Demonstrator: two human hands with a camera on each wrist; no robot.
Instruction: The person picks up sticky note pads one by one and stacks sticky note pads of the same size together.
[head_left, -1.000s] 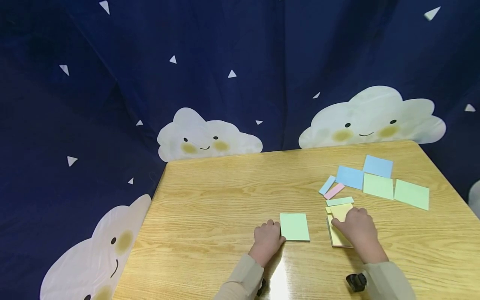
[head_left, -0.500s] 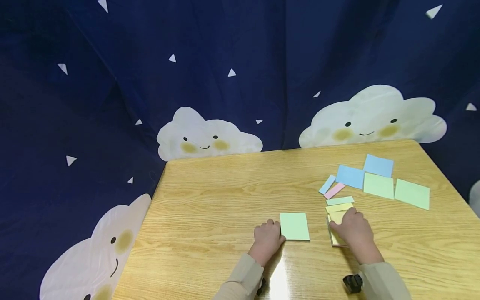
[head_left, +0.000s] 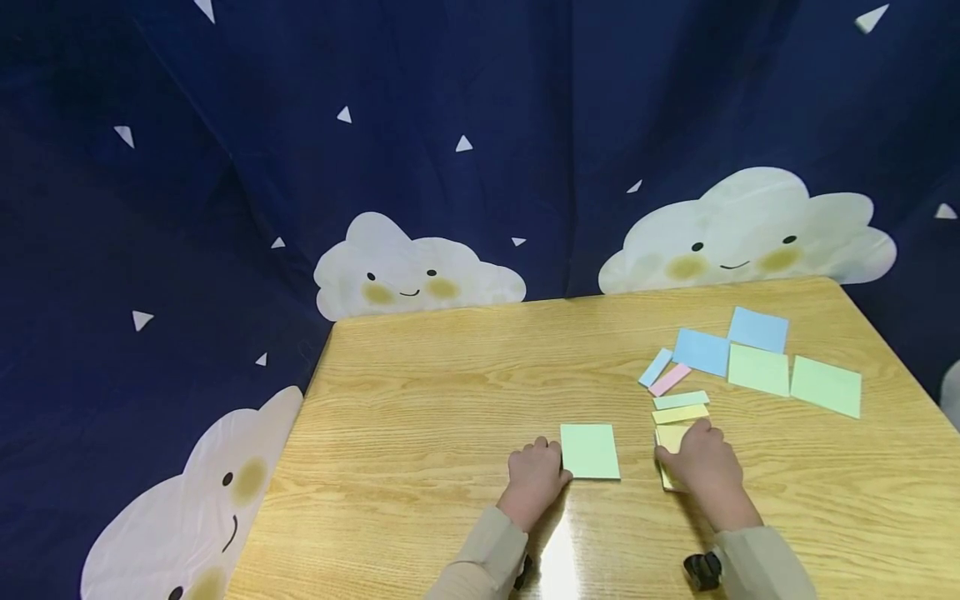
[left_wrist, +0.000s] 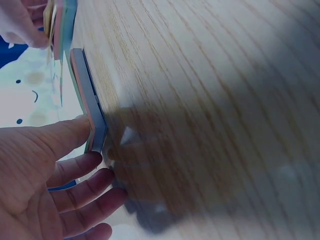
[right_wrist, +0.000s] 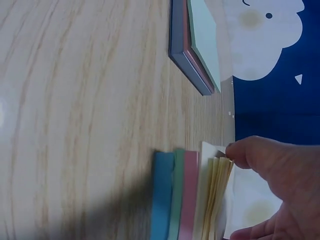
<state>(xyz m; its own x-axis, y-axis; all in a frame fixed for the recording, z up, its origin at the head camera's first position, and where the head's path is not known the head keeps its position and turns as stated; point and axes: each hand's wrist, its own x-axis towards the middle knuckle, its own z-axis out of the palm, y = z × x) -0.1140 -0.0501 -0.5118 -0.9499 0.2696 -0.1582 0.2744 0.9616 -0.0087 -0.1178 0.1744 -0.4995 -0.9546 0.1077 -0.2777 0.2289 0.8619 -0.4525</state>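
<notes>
My left hand (head_left: 536, 475) is at the left edge of a sticky note pad (head_left: 590, 452), green on top with pink and grey-blue layers below. In the left wrist view, thumb and index finger pinch that pad's corner (left_wrist: 95, 112). To the right, my right hand (head_left: 703, 460) grips yellow sticky notes (head_left: 671, 436) on top of a second stack. The right wrist view shows its thumb on the lifted edges of the yellow sheets (right_wrist: 217, 192), above pink, green and blue layers (right_wrist: 175, 200). Its other fingers are mostly hidden.
Narrow paper strips in yellow (head_left: 679, 414), green (head_left: 681, 401), pink (head_left: 670, 379) and blue (head_left: 656, 367) lie beyond the right hand. Farther back right are blue sheets (head_left: 701, 351) and green sheets (head_left: 826, 386). A dark blue cloud-print curtain (head_left: 450, 100) borders the wooden table (head_left: 420, 392).
The right hand has moved slightly left and toward me, bringing the yellow notes from over the yellow strip back onto the stack. The left hand and green pad have stayed put.
</notes>
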